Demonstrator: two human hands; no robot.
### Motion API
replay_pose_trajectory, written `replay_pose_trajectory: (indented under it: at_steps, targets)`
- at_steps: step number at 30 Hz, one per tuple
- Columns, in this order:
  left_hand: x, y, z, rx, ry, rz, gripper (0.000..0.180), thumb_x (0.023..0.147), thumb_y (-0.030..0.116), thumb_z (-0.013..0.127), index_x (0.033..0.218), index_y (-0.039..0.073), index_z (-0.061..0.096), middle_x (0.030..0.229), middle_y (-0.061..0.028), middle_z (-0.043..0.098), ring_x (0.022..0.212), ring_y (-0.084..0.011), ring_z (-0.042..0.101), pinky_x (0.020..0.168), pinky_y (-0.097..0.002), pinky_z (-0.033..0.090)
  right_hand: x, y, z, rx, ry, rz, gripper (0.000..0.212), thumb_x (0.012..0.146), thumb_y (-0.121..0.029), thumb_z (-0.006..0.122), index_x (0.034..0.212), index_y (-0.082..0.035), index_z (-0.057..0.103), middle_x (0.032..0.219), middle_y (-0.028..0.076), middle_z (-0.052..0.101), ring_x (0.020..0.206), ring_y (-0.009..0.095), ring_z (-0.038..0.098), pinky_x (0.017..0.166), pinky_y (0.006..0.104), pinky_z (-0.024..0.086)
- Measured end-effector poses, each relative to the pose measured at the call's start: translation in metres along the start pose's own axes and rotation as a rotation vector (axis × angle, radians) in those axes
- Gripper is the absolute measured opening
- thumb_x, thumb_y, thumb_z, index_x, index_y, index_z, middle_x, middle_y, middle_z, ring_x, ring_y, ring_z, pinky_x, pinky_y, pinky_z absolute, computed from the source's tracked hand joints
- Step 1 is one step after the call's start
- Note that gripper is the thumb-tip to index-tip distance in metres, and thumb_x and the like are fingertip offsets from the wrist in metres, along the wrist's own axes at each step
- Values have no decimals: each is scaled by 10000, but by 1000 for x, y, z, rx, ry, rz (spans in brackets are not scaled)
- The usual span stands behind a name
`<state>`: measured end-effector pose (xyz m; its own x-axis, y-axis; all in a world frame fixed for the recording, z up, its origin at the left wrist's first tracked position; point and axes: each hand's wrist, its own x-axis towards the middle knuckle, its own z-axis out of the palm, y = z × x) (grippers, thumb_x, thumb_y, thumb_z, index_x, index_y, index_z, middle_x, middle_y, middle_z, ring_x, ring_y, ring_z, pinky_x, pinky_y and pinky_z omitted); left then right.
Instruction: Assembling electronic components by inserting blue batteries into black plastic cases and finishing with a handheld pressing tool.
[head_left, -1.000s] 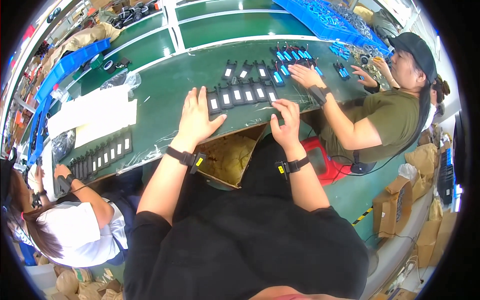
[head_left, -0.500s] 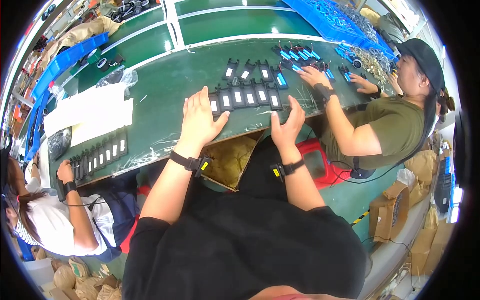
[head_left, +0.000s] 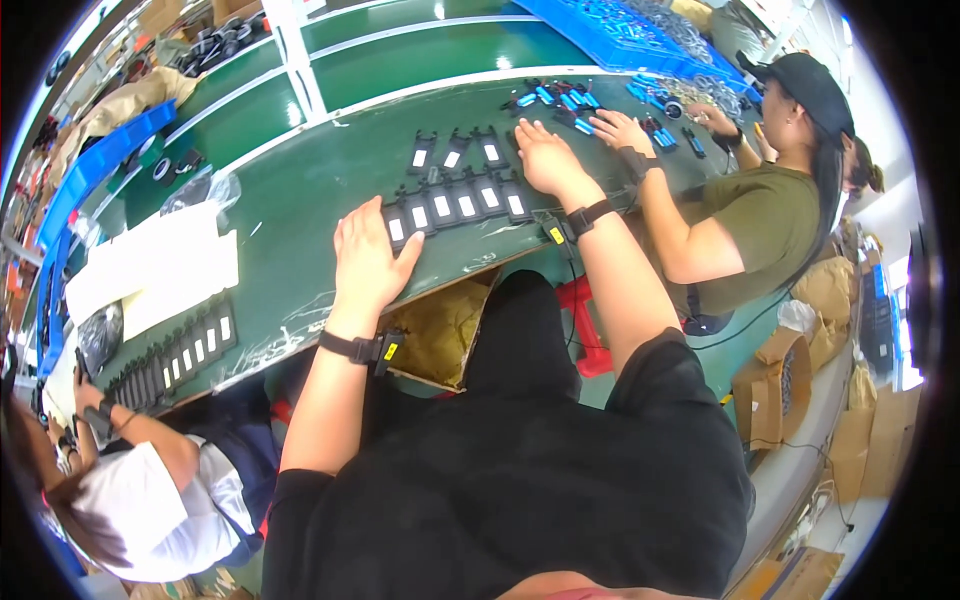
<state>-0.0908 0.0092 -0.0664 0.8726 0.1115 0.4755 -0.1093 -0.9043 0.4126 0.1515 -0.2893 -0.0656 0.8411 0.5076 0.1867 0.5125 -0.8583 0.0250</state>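
Observation:
A row of black plastic cases with white labels (head_left: 441,205) lies on the green worktable. My left hand (head_left: 368,258) rests at the row's left end, fingers stretched and thumb apart, touching the end case. My right hand (head_left: 548,160) reaches forward, palm down, with its fingers extended beyond the row's right end. Whatever lies under that palm is hidden. Behind the row sit three more labelled cases (head_left: 453,157). Farther right are several black cases with blue cylindrical cells (head_left: 570,100).
A co-worker in a green shirt (head_left: 735,225) handles blue-celled parts on my right. Another in white (head_left: 130,500) sits left, beside another row of black cases (head_left: 175,360). White sheets (head_left: 150,270) lie left; a blue tray (head_left: 610,40) stands back right. A cardboard box (head_left: 440,335) is below the table edge.
My right hand has moved forward from the row's near right side, over where a blue-celled case lay. My left hand stays by the row. The whole view has shifted slightly.

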Motion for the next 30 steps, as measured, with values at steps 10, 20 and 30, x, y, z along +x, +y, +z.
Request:
replay_pose_trajectory:
  at_steps: [10, 20, 30]
  targets:
    - [3, 5, -4, -9, -58, 4, 917, 808, 306, 820, 1560, -72, 457, 1469, -279, 560, 1399, -449, 515, 1273, -585, 310, 12, 22, -24, -162, 165, 98, 528, 1010, -111, 583, 1535, -76, 617, 1640, 202, 540, 1516, 415, 506, 1229, 532, 451]
    - [-1, 9, -5, 28, 2, -14, 873, 765, 165, 757, 1553, -84, 474, 1049, -103, 612, 1042, -330, 594, 1024, -477, 427, 94, 54, -29, 501, 608, -17, 517, 887, 42, 569, 1384, -31, 692, 1391, 321, 633, 1317, 509, 598, 1160, 550, 489]
    - [15, 26, -13, -48, -113, -2, 788, 767, 166, 801, 1459, -75, 513, 1054, -135, 609, 1028, -362, 577, 1017, -521, 420, 187, 346, -40, 106, -10, 898, 869, 950, -482, 696, 1668, -66, 438, 1737, 283, 370, 1567, 570, 374, 1290, 623, 330]
